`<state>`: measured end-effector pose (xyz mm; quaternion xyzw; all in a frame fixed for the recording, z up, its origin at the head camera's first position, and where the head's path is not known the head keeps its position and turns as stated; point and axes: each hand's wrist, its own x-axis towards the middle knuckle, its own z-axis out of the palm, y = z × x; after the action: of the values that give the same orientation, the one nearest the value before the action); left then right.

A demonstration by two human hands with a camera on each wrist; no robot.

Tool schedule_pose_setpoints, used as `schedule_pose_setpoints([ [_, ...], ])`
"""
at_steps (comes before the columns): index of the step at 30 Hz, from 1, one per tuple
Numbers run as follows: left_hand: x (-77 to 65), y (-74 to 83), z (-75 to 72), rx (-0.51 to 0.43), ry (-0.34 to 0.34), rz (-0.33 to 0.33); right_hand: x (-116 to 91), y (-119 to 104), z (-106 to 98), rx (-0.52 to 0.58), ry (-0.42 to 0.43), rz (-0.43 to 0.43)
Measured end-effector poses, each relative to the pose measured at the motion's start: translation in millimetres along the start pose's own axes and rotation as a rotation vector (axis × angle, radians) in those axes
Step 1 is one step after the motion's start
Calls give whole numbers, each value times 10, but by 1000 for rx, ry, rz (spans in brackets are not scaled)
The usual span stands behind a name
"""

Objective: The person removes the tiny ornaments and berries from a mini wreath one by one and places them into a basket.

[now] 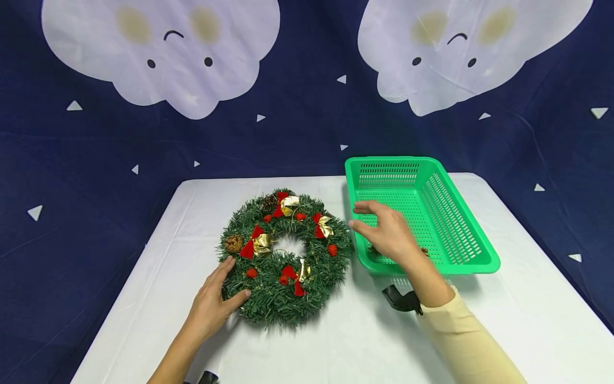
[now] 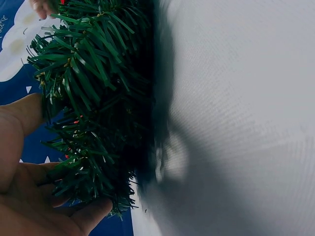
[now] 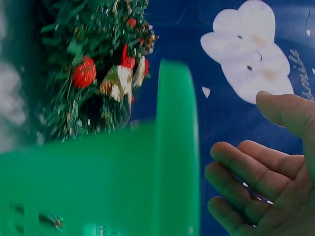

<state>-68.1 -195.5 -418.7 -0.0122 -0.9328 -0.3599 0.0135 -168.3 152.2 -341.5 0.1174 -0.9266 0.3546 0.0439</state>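
Observation:
A green Christmas wreath [image 1: 283, 306] with red and gold bows, red berries and pine cones lies flat on the white table. My left hand [image 1: 213, 298] holds its near left edge, thumb and fingers spread around the greenery [image 2: 93, 73]. Above the left side of a green plastic basket [image 1: 455, 213] hovers my right hand [image 1: 388, 232], fingers loosely bent and nothing between them. In the right wrist view that hand [image 3: 275, 172] shows beside the basket's rim [image 3: 177, 147]. Small brown and dark pieces lie low in the basket, partly hidden by the right hand and forearm.
The white-covered table [image 1: 163, 298] stands against a dark blue cloth [image 1: 302, 144] printed with clouds and small triangles. The basket stands just right of the wreath, at the far right of the table. A black wrist mount [image 1: 403, 300] is on the right forearm.

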Motion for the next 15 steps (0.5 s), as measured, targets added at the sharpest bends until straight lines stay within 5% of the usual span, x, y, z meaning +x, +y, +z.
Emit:
schedule_pose_setpoints([
  [15, 7, 0, -4, -4, -4, -9, 44, -383, 299, 76, -2, -110],
])
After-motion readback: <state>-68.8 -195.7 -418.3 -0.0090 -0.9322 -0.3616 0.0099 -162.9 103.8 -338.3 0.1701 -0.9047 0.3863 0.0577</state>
